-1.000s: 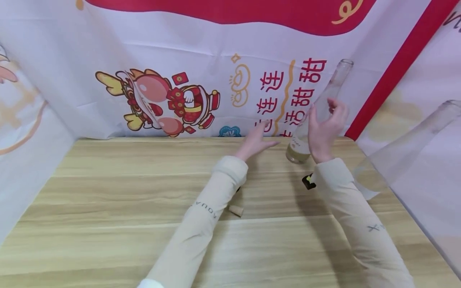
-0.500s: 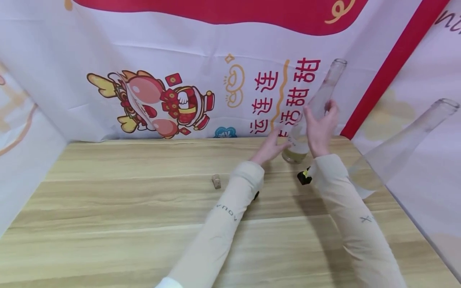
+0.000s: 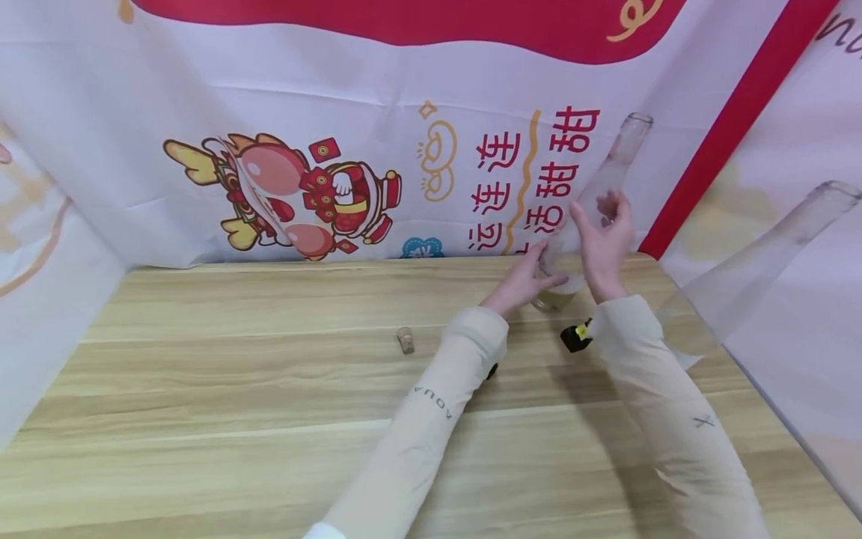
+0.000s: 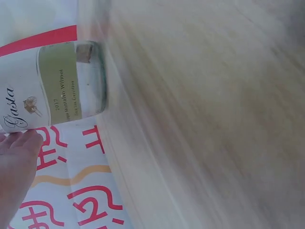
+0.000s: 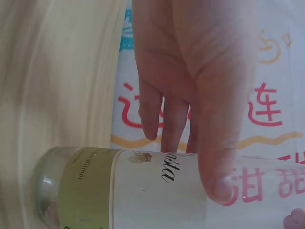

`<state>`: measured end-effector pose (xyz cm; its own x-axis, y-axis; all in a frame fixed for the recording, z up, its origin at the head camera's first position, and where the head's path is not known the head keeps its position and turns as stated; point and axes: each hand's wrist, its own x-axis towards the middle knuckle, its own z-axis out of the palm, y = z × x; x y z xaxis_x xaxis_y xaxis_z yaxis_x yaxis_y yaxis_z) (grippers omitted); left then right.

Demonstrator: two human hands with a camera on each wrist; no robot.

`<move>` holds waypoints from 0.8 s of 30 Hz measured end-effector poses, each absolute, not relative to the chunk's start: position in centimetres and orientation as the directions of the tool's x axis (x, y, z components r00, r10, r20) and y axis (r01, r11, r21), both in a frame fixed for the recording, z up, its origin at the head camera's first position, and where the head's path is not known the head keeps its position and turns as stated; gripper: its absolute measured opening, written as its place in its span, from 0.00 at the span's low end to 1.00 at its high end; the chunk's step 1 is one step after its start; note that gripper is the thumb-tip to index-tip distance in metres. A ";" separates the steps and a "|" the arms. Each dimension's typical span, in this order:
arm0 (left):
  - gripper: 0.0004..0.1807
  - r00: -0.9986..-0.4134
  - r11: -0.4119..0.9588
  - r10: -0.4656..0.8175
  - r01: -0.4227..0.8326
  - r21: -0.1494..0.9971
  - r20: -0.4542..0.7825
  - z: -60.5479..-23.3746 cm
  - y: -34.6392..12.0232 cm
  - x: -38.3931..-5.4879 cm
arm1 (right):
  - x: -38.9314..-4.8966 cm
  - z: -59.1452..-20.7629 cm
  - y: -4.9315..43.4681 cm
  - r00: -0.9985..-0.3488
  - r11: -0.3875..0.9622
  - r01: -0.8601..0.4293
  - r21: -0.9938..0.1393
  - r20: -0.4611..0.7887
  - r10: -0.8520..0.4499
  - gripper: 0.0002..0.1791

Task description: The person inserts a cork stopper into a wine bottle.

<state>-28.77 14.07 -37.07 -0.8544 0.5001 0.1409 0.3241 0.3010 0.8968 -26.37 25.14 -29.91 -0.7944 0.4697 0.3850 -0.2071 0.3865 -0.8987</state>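
A clear wine bottle [image 3: 629, 146] with a white and green label stands upright near the back of the table, leaning in the head view's perspective. My left hand [image 3: 521, 283] holds its lower part from the left; in the right wrist view the left thumb [image 5: 220, 183] lies across its front and the fingers [image 5: 174, 124] go behind. Higher up, my right hand [image 3: 604, 247] grips it from the right, thumb in front; its far fingers are partly hidden. The left wrist view shows left fingers [image 4: 24, 143] against the label [image 4: 59, 86].
A second clear bottle [image 3: 808, 221] stands at the right table edge, partly behind the right sleeve [image 3: 673, 419]. One cork [image 3: 405, 340] lies left of the left sleeve [image 3: 431, 419]. Small black wrist cameras show beside the cuffs. Printed cloth [image 3: 404, 82] walls the back.
My left hand has moved right and come onto the bottle. The left sleeve has uncovered one cork and now covers another. The bottle has shifted slightly right in the last half second.
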 end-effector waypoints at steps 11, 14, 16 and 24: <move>0.47 -0.803 0.232 0.575 0.340 0.912 0.153 -35.3 12.1 -27.9 | -23.1 -28.1 24.5 -0.811 0.359 -0.313 -0.879 0.444 0.381 0.29; 0.49 -0.779 0.232 0.601 0.382 0.895 0.177 -34.5 11.4 -27.6 | -22.1 -27.3 23.9 -0.811 0.344 -0.348 -0.872 0.464 0.357 0.27; 0.50 -0.764 0.235 0.619 0.405 0.884 0.185 -34.0 10.9 -27.3 | -21.4 -26.8 23.6 -0.811 0.337 -0.366 -0.868 0.475 0.343 0.26; 0.53 -0.721 0.273 0.671 0.457 0.846 0.173 -32.5 8.5 -25.2 | -18.8 -25.7 21.9 -0.826 0.313 -0.408 -0.858 0.493 0.273 0.22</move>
<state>-25.25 8.46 -32.54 -0.7211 0.6708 0.1733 0.4575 0.2732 0.8462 -18.83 21.92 -25.67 -0.8262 0.2731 0.4927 -0.4078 0.3133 -0.8576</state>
